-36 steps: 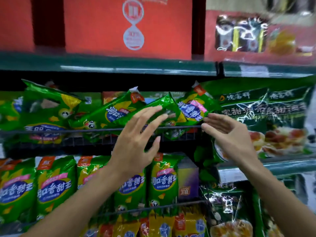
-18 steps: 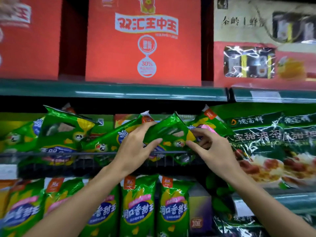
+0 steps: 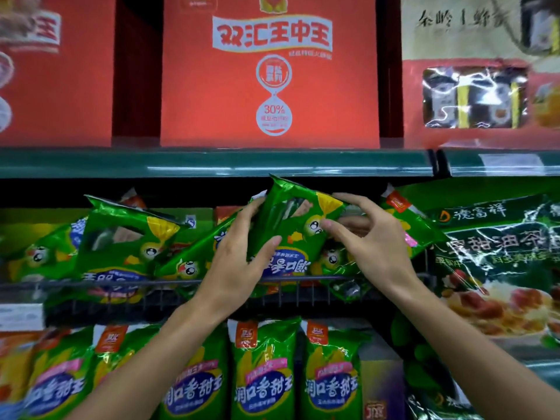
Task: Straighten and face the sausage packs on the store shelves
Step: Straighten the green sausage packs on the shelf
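Change: the green pack (image 3: 288,234), lying tilted among its neighbours a second ago, has been lifted above the wire rail (image 3: 169,283) and stands nearly upright, print upside down.
Meaning: likely mid-turn; facing not yet done.
Grip: left hand (image 3: 239,262) clasps its left edge; right hand (image 3: 363,237) pinches its upper right corner.

Both hands hold one green sausage pack (image 3: 291,234) upside down above the wire shelf rail (image 3: 169,281). The left hand (image 3: 239,262) grips its left edge. The right hand (image 3: 372,241) pinches its right side.
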### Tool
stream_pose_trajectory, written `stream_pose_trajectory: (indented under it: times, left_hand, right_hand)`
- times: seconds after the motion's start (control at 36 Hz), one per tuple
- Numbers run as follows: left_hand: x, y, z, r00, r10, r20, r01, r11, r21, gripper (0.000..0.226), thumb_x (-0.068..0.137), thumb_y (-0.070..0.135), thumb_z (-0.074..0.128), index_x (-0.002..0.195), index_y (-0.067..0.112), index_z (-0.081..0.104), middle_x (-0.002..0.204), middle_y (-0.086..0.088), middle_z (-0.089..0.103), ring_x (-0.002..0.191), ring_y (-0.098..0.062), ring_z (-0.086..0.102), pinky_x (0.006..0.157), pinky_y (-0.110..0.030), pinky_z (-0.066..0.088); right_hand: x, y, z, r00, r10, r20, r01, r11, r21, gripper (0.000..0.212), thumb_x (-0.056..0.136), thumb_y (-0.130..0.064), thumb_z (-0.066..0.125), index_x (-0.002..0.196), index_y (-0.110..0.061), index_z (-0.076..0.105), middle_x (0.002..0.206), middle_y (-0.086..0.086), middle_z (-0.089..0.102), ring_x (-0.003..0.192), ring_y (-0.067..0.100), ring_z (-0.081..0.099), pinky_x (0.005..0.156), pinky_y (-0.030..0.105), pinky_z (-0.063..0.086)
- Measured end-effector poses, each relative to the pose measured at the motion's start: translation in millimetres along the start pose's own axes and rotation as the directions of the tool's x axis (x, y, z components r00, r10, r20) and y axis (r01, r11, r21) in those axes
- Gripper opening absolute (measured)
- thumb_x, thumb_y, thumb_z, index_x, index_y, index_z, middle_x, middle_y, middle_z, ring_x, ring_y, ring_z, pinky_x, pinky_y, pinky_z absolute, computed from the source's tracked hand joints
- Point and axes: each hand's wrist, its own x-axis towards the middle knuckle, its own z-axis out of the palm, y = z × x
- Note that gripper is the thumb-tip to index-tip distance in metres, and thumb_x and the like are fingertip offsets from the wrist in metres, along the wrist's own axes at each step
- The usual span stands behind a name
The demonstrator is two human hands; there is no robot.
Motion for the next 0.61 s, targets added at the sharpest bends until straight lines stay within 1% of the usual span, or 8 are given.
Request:
stream_pose_trajectory:
  times: [0.06,0.14,0.19,0.25,0.36,0.44,0.53,0.61]
  left_hand:
    - [-3,-2,2,0.999,0.049,-0.019,-0.048,0.998,0.048,0.071,0.101,0.045,0.054,0.159,0.043,0.012,0.156,0.037,0.02,0.143,0.02,0.017,0.114,-0.003,0.018]
    - [-8,-7,5,0.97,0.228,-0.086,-0.211,0.963,0.166,0.081,0.101,0.023,0.061,0.163,0.022,0.009,0.168,0.008,0.011,0.156,-0.005,0.011,0.125,-0.021,0.016]
    - [-9,-10,6,0.912,0.4,-0.095,-0.356,0.883,0.305,0.083,0.096,0.01,0.069,0.161,0.014,0.017,0.168,-0.005,0.012,0.157,-0.02,0.013,0.127,-0.032,0.017]
    - [-9,-10,8,0.843,0.534,-0.061,-0.463,0.779,0.423,0.078,0.092,0.002,0.072,0.157,0.016,0.032,0.164,-0.008,0.016,0.156,-0.029,0.016,0.127,-0.043,0.02]
    - [-14,1,19,0.698,0.712,0.078,-0.648,0.581,0.493,0.06,0.092,-0.012,0.062,0.146,0.013,0.053,0.159,-0.007,0.03,0.152,-0.031,0.027,0.12,-0.049,0.034]
    - [-19,15,32,0.657,0.718,0.231,-0.743,0.565,0.358,0.05,0.093,-0.011,0.058,0.141,0.004,0.058,0.154,-0.013,0.046,0.147,-0.029,0.039,0.117,-0.043,0.039]
    - [-23,24,47,0.698,0.621,0.357,-0.715,0.631,0.3,0.046,0.1,0.002,0.057,0.145,0.006,0.054,0.154,-0.009,0.047,0.145,-0.022,0.042,0.116,-0.033,0.04]
    - [-24,31,64,0.749,0.527,0.401,-0.65,0.702,0.292,0.046,0.105,0.018,0.05,0.151,0.015,0.047,0.157,0.001,0.041,0.145,-0.016,0.039,0.106,-0.035,0.048]
  right_hand:
    - [3,-1,6,1.0,-0.005,0.009,0.004,1.0,0.011,0.047,0.086,-0.027,0.081,0.129,-0.028,0.064,0.081,-0.007,0.077,0.081,0.005,0.074,0.076,0.024,0.06]
    - [1,3,9,0.997,0.024,0.078,-0.024,1.0,-0.006,0.044,0.087,-0.029,0.08,0.127,-0.031,0.063,0.08,-0.003,0.076,0.08,0.009,0.074,0.076,0.036,0.062]
    - [-3,7,7,0.994,0.052,0.097,-0.053,0.999,0.003,0.043,0.086,-0.03,0.081,0.125,-0.031,0.063,0.08,0.0,0.075,0.08,0.011,0.074,0.074,0.039,0.062]
    - [-6,10,4,0.993,0.051,0.107,-0.051,0.999,-0.005,0.044,0.085,-0.033,0.081,0.125,-0.032,0.063,0.08,0.001,0.075,0.081,0.013,0.074,0.076,0.04,0.062]
    - [-11,11,-4,0.986,0.027,0.163,-0.026,1.0,-0.008,0.047,0.088,-0.029,0.079,0.13,-0.03,0.06,0.086,0.001,0.076,0.084,0.013,0.074,0.082,0.035,0.061]
    - [-22,10,-19,0.986,0.004,0.164,-0.009,0.999,0.031,0.048,0.088,-0.016,0.078,0.133,-0.025,0.06,0.096,-0.002,0.077,0.093,0.008,0.074,0.087,0.024,0.058]
    - [-33,15,-37,0.996,0.0,0.094,-0.005,0.999,0.052,0.045,0.086,-0.015,0.078,0.128,-0.021,0.064,0.104,-0.003,0.078,0.099,0.009,0.074,0.088,0.023,0.057]
    - [-39,22,-57,0.999,0.028,-0.02,-0.027,0.999,0.034,0.034,0.084,-0.013,0.081,0.116,-0.017,0.071,0.099,-0.003,0.079,0.095,0.012,0.075,0.088,0.024,0.058]
